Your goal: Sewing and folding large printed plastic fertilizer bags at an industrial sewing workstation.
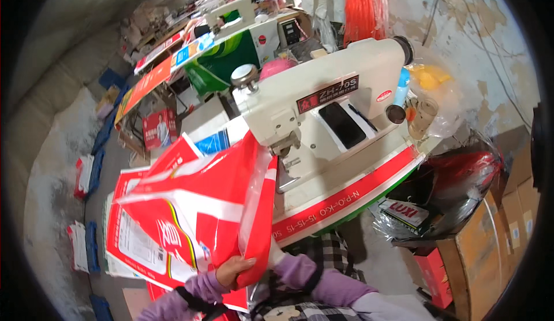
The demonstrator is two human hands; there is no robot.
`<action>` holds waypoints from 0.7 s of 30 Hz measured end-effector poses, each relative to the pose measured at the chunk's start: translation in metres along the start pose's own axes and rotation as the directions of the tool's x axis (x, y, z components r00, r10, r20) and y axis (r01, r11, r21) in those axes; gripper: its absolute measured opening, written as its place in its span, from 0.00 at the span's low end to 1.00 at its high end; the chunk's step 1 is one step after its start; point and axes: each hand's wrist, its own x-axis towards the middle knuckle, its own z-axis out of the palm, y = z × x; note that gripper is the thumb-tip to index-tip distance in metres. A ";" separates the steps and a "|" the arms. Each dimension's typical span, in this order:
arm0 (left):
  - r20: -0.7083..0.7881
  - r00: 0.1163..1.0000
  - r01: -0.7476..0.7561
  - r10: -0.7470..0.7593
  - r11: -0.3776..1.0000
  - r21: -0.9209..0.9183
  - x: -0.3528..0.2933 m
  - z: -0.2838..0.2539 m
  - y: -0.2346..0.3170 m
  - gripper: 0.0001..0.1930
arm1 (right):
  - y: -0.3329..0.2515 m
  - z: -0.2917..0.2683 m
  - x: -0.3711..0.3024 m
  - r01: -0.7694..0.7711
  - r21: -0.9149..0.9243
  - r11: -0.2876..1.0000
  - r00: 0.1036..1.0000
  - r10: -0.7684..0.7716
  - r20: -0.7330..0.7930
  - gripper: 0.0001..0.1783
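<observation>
A large red and white printed plastic sack (225,176) spreads from the sewing machine's needle area down toward me. Its near red edge is folded, and my left hand (232,270) grips that edge with the thumb on top. My right hand (276,257) is at the same edge, just to the right. The sack hides its fingers, so I cannot see how it holds. The cream-coloured sewing machine (259,113) stands ahead, its needle end beside the sack's upper right edge. More printed sacks (135,234) lie beneath at the left.
A black phone (342,124) and a pen (362,118) rest on the machine bed. A red-banded strip (346,197) edges the table. Cardboard boxes (482,246) and plastic wrapping stand at the right. Behind is another sewing machine (231,14); red strands (366,6) hang on the wall.
</observation>
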 end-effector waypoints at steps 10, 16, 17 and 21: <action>0.597 0.697 -0.438 0.398 -0.423 0.793 0.020 0.032 0.092 0.10 | -0.099 0.020 -0.036 0.485 -0.451 0.749 0.871 -0.372 0.320 0.26; 0.575 0.815 -0.547 -0.066 -0.415 0.727 0.018 0.024 0.029 0.08 | -0.085 -0.002 -0.116 0.323 -0.856 0.403 0.945 -0.190 0.267 0.26; 0.517 0.841 -0.535 -0.161 -0.400 0.744 0.019 0.029 0.031 0.09 | -0.095 0.002 -0.117 0.173 -0.914 0.367 0.984 -0.032 0.174 0.25; 0.493 0.792 -0.599 -0.359 -0.306 0.740 0.046 0.037 0.024 0.12 | -0.105 0.033 -0.049 0.158 -0.981 -0.116 0.855 -0.481 0.195 0.30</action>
